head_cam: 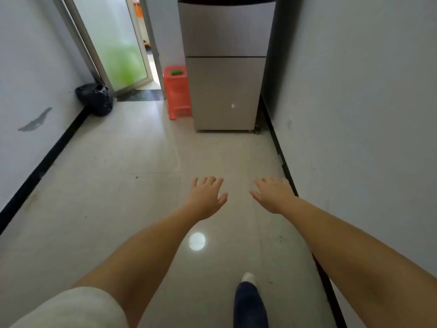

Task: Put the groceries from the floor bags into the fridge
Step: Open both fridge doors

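The fridge point(225, 67) stands shut at the far end of the floor point(118, 174), against the right wall, with a red stool point(177, 95) touching its left side and a black bag point(95, 99) in the left corner by the glass door point(118, 43). On the stool lies a green item point(176, 72). The left hand point(207, 197) and right hand point(273, 194) reach forward over the floor, fingers spread, holding nothing.

Fridge point(225, 67) stands at far end of floor point(132, 185), against right wall point(354, 91). Stool point(177, 93) just left of fridge, small item point(176, 72) on it. Bag point(95, 99) further left of fridge, by left wall. Door point(113, 43) behind bag.
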`<state>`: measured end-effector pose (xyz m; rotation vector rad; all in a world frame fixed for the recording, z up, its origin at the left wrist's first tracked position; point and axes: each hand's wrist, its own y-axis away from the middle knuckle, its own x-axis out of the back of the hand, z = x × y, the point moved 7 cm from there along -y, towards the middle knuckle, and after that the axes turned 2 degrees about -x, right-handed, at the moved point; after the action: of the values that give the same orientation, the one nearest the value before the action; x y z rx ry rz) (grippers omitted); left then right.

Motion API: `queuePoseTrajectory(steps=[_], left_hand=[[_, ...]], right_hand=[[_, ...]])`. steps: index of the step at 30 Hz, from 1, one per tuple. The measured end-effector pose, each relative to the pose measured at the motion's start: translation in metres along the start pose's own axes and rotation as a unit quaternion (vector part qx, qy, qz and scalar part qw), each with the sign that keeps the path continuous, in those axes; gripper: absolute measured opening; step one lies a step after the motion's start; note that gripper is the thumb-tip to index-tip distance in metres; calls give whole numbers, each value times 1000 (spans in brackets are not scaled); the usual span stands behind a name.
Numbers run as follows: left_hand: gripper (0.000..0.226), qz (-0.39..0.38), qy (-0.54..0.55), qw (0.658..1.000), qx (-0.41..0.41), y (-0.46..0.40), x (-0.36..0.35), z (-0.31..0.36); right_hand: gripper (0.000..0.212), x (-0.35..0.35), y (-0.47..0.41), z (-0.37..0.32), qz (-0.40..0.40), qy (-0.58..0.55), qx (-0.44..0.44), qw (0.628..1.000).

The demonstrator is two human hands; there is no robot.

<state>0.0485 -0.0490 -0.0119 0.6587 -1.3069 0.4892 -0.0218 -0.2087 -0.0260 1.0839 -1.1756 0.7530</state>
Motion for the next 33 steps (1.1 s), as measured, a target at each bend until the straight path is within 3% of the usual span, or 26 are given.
queuePoseTrajectory(steps=[11,18,26,33], left_hand=[[53,44,33,998,24,-239,84,-35],[51,77,41,994,63,-373,124,-119],[49,130,-18,991,-6,-557,236,-196],[50,122,71,990,-23,-713,281,-216]], right_hand=[[51,114,-224,110,-4,15,-18,1000],[50,161,-382,93,15,18,32,999],[51,263,-574,87,66,-29,-2,997],[53,310,-697,130,63,-97,-42,992]])
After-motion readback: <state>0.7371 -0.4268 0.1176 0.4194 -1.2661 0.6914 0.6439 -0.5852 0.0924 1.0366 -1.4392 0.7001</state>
